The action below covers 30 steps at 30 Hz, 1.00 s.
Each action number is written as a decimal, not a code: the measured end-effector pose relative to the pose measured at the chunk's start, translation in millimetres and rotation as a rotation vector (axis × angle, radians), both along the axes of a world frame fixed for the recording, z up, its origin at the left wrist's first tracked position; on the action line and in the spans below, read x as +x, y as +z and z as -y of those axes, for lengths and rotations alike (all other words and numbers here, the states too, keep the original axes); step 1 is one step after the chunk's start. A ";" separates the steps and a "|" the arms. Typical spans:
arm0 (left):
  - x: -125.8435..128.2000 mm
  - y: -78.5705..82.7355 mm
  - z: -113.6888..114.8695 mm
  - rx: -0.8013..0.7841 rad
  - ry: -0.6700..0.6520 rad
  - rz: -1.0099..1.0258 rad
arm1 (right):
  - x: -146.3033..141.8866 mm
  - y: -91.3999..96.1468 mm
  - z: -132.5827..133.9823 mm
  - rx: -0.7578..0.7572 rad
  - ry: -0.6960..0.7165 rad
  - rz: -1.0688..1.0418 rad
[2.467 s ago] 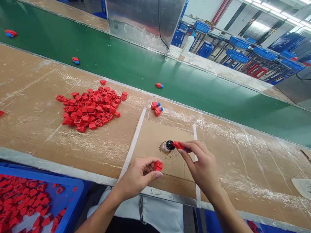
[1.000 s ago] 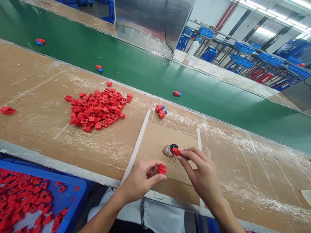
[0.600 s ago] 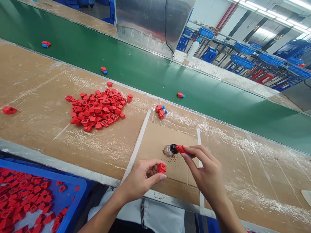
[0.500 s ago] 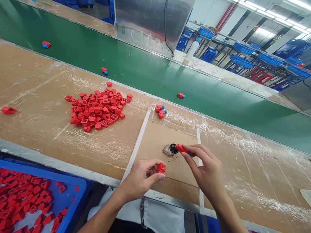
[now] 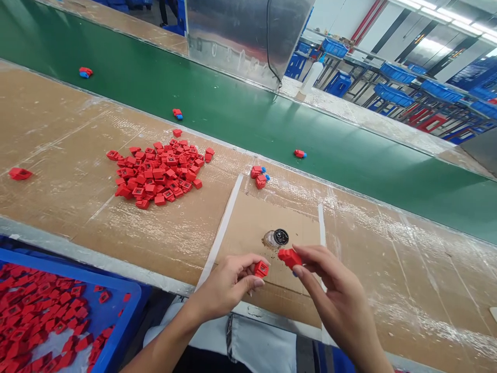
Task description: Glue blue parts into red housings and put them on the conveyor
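Note:
Between the thumb and fingers of my left hand (image 5: 229, 285) is a small red hollow plastic block (image 5: 261, 269), its square opening facing up towards me. My right hand (image 5: 334, 290) pinches a red plastic piece with a bit of blue (image 5: 289, 257), its narrow end pointing left at the block. The two pieces are close but apart. Just beyond them on the cardboard sits a small round container (image 5: 271, 239) with a black disc-shaped part (image 5: 281, 237) at its right side. Dark specks lie around it.
A heap of red blocks (image 5: 159, 173) lies left on the cardboard-covered table. Two red-and-blue pieces (image 5: 260, 181) sit near the green conveyor belt (image 5: 233, 114), which carries several similar pieces. A blue bin (image 5: 134, 305) of red blocks stands at lower left.
My right hand has drawn the red-and-blue piece back from the black disc, towards me and the block in my left hand. The pieces on the belt have shifted slightly right in view.

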<state>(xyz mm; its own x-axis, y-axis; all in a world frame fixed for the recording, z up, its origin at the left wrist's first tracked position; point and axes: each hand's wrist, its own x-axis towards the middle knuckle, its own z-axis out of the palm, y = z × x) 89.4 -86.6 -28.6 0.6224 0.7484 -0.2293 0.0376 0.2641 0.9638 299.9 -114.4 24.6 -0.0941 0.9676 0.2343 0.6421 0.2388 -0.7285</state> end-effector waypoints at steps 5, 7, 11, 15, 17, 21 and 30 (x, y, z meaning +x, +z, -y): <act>0.6 4.8 -1.2 0.021 -0.041 -0.018 | -9.8 -5.3 14.1 -0.046 0.051 -0.042; 0.1 5.3 -1.3 0.033 -0.040 -0.032 | -12.2 -8.6 14.9 -0.060 0.065 -0.064; -1.2 5.3 -1.3 0.044 -0.043 -0.041 | -14.5 -13.2 15.6 -0.092 0.076 -0.096; -0.8 5.1 -2.0 0.041 -0.050 -0.030 | -13.6 -15.4 17.2 -0.108 0.063 -0.101; -0.2 4.8 -2.2 0.037 -0.050 -0.021 | -13.1 -16.8 17.4 -0.115 0.067 -0.105; -0.1 4.5 -1.9 0.044 -0.036 -0.019 | -13.4 -19.4 17.3 -0.126 0.073 -0.111; -0.3 2.9 -1.5 0.058 -0.046 -0.017 | -15.8 -18.6 15.4 -0.070 0.097 -0.065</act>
<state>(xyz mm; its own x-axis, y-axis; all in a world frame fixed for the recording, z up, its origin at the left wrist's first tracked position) 89.1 -85.1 -25.7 0.6529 0.7313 -0.1974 0.0647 0.2058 0.9765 284.0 -129.8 6.0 -0.1746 0.9689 0.1753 0.5698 0.2446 -0.7845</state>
